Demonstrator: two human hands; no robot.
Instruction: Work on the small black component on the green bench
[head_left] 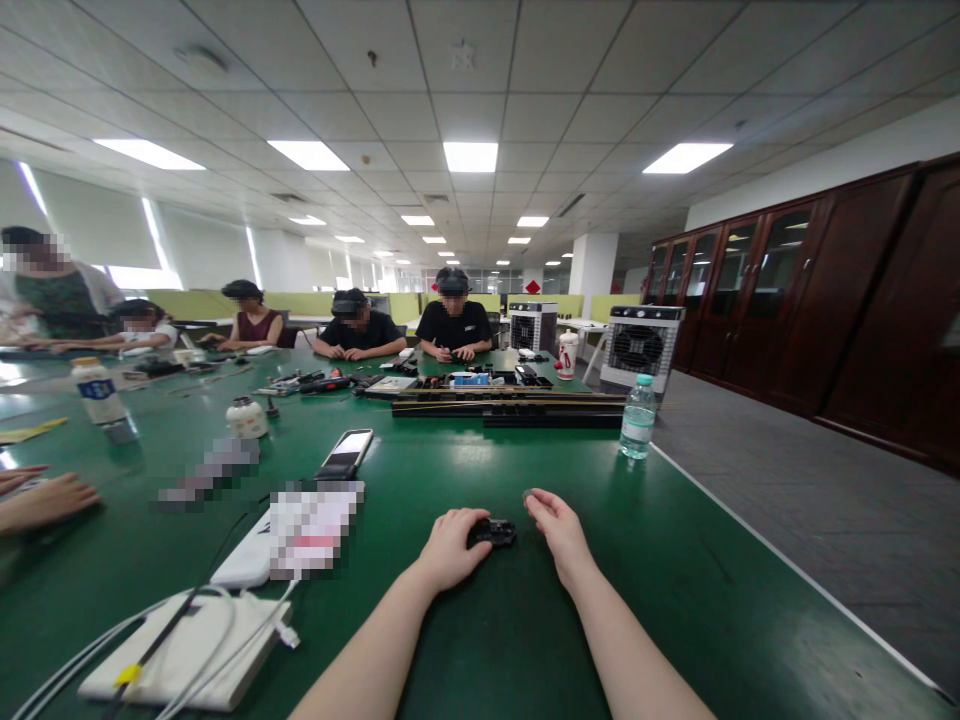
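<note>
My left hand [450, 548] grips one end of a small black plastic part [499, 533] between thumb and fingers, low over the green table [600, 620]. The part looks like an open housing with uneven detail inside, too small to name more exactly. To its right, my right hand [556, 525] is closed in a pinch. A tiny greyish piece [529, 493] shows at its fingertips, apart from the black part; its kind I cannot make out.
A water bottle [637, 420] stands near the table's right edge. Left of me lie a phone [351, 450], a white box [180, 650] and cables. Black rails [540, 410] lie across the table ahead. Another person's hand [52, 505] rests at far left; several people sit beyond.
</note>
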